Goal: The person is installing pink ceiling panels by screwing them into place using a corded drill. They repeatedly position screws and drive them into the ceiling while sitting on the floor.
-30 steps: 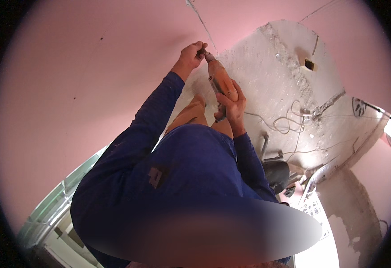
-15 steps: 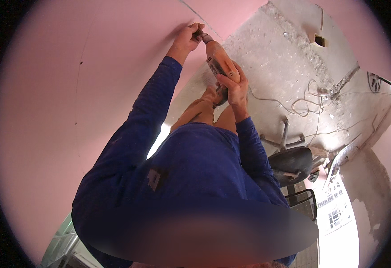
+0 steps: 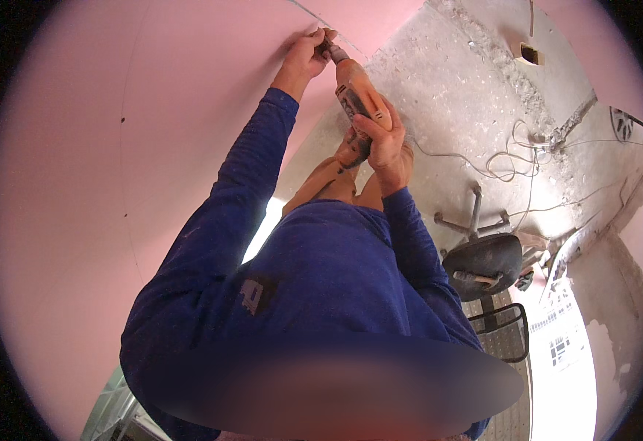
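Observation:
An orange power drill [image 3: 365, 95] with a dark grip is held by my right hand [image 3: 389, 151], whose fingers wrap its handle. Its metal chuck [image 3: 337, 54] points at a pink wall panel [image 3: 189, 95], close to a pale seam [image 3: 310, 12]. Right at the drill's tip, my left hand [image 3: 308, 56] is closed with fingers pinched near the panel. Whatever small dark thing sits between those fingers is too small to make out.
To my right stands an upholstered dark office chair [image 3: 483, 261] with a tool lying on it. A cable [image 3: 508, 176] loops over the rough concrete floor [image 3: 446, 110]. Further off are a square hole [image 3: 530, 54] and a dark fan-like wheel [image 3: 620, 123].
Both hands and the drill have shifted very slightly up and left in the picture. The chair and floor things sit a little further right and the view has turned slightly.

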The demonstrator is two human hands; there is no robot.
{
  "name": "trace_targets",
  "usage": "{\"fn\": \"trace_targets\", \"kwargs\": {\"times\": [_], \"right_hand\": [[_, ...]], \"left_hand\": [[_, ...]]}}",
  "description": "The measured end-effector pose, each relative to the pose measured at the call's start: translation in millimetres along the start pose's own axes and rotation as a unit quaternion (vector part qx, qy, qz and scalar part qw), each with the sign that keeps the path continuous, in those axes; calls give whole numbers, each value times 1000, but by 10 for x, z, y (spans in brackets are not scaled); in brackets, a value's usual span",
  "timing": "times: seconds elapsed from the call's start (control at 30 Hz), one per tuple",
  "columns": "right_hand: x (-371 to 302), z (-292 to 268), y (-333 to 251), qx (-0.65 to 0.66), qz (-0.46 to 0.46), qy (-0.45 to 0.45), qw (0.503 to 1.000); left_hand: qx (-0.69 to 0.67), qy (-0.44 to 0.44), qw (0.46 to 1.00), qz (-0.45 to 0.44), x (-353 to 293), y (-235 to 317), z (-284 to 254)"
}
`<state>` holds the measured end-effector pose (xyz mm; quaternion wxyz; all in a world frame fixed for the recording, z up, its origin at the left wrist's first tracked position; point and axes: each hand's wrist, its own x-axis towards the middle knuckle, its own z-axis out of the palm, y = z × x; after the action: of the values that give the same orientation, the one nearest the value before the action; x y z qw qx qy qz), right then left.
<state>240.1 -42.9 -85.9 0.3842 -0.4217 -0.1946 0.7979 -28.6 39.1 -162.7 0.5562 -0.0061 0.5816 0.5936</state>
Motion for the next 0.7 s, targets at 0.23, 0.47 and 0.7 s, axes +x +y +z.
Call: {"fn": "trace_targets", "kwargs": {"times": [0.23,0.47,0.7], "right_hand": [[59,39,20,-46,-6,-4,999],[120,72,16,-50,-2,2,999],[136,92,14,-53,-6,5,999]], "left_hand": [[-21,-32,999,25,75,-25,-46],[-42,0,999,19,102,-3,14],[-34,0,999,15,77,22,51]]}}
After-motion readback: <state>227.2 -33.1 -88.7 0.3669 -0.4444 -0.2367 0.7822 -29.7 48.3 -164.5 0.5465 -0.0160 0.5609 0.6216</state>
